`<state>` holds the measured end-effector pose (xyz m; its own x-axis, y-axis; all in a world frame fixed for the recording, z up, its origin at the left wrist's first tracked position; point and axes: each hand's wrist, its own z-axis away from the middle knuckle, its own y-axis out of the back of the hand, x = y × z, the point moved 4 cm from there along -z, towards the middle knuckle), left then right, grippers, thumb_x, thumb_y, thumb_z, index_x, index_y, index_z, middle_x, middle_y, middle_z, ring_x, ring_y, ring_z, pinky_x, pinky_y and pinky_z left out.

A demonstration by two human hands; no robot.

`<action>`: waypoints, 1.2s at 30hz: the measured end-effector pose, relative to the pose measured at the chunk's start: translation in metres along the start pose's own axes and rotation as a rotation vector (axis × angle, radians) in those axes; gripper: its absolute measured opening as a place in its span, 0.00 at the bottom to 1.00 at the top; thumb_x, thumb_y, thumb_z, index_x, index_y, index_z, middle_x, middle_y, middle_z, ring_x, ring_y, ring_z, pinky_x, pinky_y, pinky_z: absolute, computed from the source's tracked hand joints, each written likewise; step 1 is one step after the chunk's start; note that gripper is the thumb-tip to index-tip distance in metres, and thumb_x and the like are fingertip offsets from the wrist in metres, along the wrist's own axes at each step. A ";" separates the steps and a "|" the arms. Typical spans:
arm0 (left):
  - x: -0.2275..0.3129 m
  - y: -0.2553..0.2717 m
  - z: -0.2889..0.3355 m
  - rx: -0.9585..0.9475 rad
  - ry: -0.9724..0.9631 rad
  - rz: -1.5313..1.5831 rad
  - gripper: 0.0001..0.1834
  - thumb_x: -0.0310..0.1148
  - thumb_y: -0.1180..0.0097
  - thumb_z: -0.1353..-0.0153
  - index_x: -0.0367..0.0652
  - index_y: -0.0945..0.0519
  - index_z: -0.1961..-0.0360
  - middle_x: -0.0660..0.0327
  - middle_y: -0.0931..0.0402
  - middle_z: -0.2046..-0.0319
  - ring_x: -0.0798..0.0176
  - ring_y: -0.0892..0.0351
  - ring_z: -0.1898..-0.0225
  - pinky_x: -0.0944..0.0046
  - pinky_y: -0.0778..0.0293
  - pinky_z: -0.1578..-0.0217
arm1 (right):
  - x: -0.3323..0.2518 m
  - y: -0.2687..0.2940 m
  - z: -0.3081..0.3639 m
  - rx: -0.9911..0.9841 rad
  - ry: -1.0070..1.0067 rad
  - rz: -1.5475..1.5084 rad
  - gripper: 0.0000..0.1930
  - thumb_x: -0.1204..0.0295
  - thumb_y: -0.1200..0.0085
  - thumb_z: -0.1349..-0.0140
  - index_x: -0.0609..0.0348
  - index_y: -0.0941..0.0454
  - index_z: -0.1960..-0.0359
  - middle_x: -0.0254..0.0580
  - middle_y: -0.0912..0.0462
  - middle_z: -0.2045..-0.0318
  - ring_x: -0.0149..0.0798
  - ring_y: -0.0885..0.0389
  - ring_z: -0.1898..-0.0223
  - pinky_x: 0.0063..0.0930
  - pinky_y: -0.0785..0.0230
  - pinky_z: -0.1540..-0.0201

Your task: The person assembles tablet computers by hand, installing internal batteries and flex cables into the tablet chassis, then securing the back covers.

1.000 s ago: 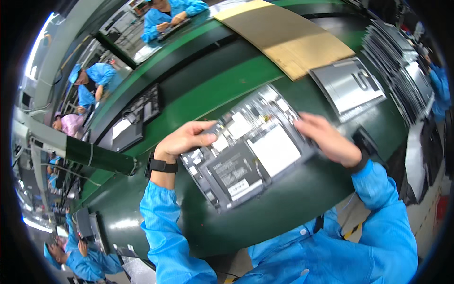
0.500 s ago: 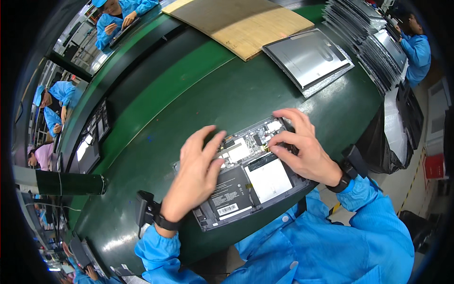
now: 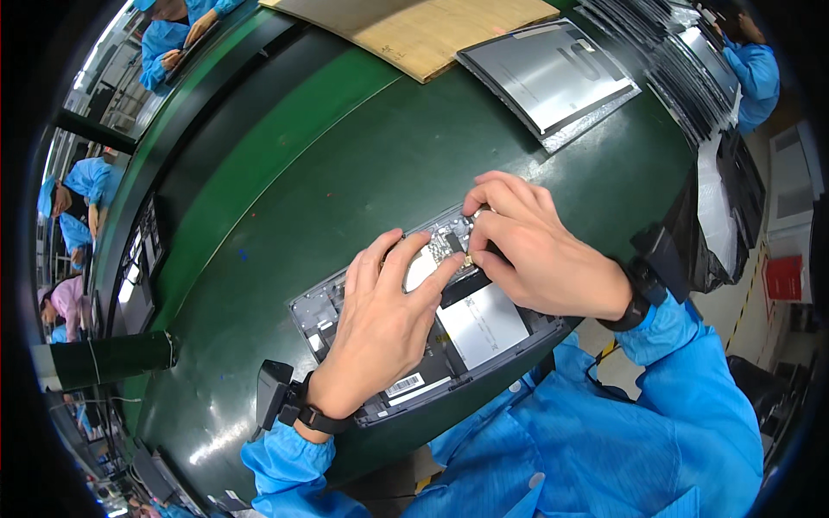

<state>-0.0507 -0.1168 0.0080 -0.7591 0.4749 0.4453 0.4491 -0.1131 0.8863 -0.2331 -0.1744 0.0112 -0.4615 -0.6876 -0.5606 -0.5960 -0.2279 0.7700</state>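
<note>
An opened laptop base (image 3: 324, 306) lies slanted on the green table in front of me, its inside facing up. Along its far side runs a circuit board (image 3: 444, 240), partly covered by my fingers. Nearer to me sits a flat silver-white panel (image 3: 484, 328), beside a black labelled part with a barcode. My left hand (image 3: 380, 332) rests over the board with fingers apart, its thumb reaching toward my right fingertips. My right hand (image 3: 548, 263) pinches thumb and index finger together at a small yellowish part on the board; what they hold is hidden.
A silver panel (image 3: 561, 78) on bubble wrap and a wooden board (image 3: 406, 34) lie at the far side. Stacked thin panels (image 3: 691, 86) stand at far right. A dark conveyor strip with another opened device (image 3: 138, 268) runs on the left. People in blue work nearby.
My left hand has come down and right onto the board, its thumb now close to the right fingertips. My right thumb and index finger have drawn together. The whole view has shifted slightly.
</note>
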 end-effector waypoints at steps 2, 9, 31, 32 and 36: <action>0.001 -0.002 -0.001 -0.006 -0.018 -0.052 0.25 0.25 0.41 0.38 0.51 0.19 0.38 0.49 0.33 0.35 0.39 0.37 0.33 0.43 0.38 0.34 | 0.000 0.004 -0.004 -0.068 -0.045 0.013 0.04 0.81 0.42 0.41 0.64 0.25 0.66 0.50 0.27 0.50 0.54 0.33 0.37 0.46 0.42 0.38; 0.004 -0.002 -0.004 0.031 -0.086 -0.152 0.27 0.26 0.39 0.42 0.54 0.18 0.39 0.50 0.30 0.38 0.40 0.34 0.37 0.43 0.35 0.37 | -0.007 0.003 -0.002 -0.088 -0.070 0.133 0.06 0.80 0.40 0.42 0.61 0.25 0.66 0.49 0.27 0.48 0.53 0.34 0.36 0.43 0.42 0.37; -0.008 -0.003 -0.005 0.079 -0.132 -0.047 0.27 0.26 0.41 0.41 0.49 0.20 0.39 0.51 0.28 0.42 0.40 0.32 0.39 0.44 0.33 0.39 | 0.043 -0.007 -0.011 -0.278 -0.284 -0.227 0.35 0.71 0.36 0.38 0.52 0.39 0.31 0.54 0.48 0.26 0.56 0.43 0.25 0.41 0.29 0.40; -0.007 -0.004 -0.006 0.078 -0.136 -0.047 0.27 0.26 0.41 0.41 0.49 0.20 0.39 0.51 0.28 0.42 0.40 0.32 0.39 0.44 0.33 0.39 | 0.043 -0.006 -0.014 -0.332 -0.235 -0.178 0.35 0.70 0.35 0.38 0.52 0.39 0.30 0.55 0.47 0.26 0.58 0.45 0.25 0.46 0.35 0.35; -0.002 -0.005 -0.010 0.071 -0.114 -0.051 0.25 0.25 0.44 0.39 0.46 0.21 0.38 0.49 0.30 0.41 0.41 0.33 0.38 0.44 0.35 0.37 | 0.045 -0.007 -0.020 -0.403 -0.211 -0.171 0.33 0.66 0.36 0.38 0.54 0.36 0.32 0.61 0.42 0.28 0.63 0.47 0.25 0.52 0.51 0.26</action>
<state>-0.0561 -0.1263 0.0043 -0.7255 0.5748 0.3786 0.4462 -0.0261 0.8946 -0.2368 -0.2169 -0.0131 -0.5269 -0.4719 -0.7069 -0.3923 -0.6028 0.6948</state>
